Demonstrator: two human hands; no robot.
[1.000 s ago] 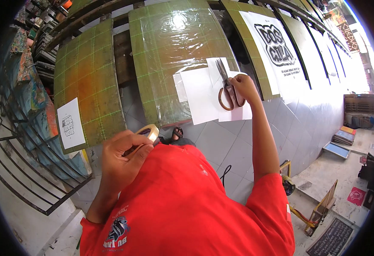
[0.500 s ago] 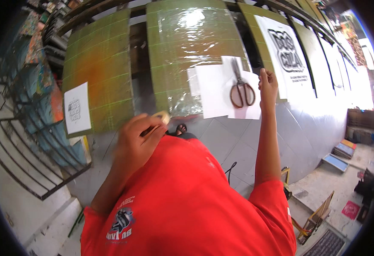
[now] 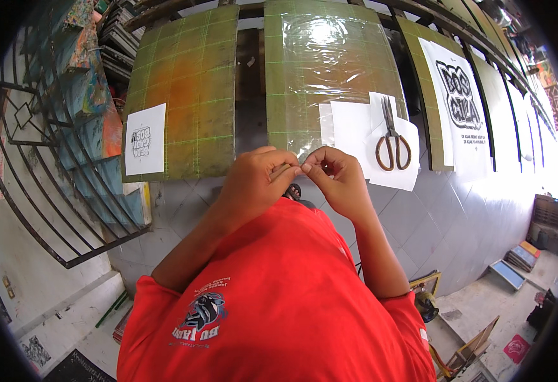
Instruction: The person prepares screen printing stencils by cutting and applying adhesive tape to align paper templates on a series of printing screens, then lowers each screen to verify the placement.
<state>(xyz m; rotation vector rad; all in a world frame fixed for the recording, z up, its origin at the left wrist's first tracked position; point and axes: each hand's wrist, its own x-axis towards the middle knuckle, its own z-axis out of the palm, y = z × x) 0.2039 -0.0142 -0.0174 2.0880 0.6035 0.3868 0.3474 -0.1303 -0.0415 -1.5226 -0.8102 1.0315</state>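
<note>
My left hand (image 3: 253, 184) is closed around a roll of tape (image 3: 282, 170); only a pale sliver of it shows between the fingers. My right hand (image 3: 336, 181) meets it in front of my chest, with thumb and forefinger pinching at the roll's edge. Just beyond the hands, brown-handled scissors (image 3: 391, 141) lie untouched on white paper sheets (image 3: 355, 130). The sheets rest on the lower right corner of a green gridded cutting mat (image 3: 330, 76) covered with shiny clear film.
A second green mat (image 3: 183, 89) to the left carries a small white printed sheet (image 3: 145, 140). A large white printed poster (image 3: 460, 105) lies on the mats to the right. A black metal railing (image 3: 30, 159) and painted stairs (image 3: 81, 127) stand at the left.
My right hand has let go of the scissors, which now lie on the paper, and moved left to meet my left hand at the tape roll.
</note>
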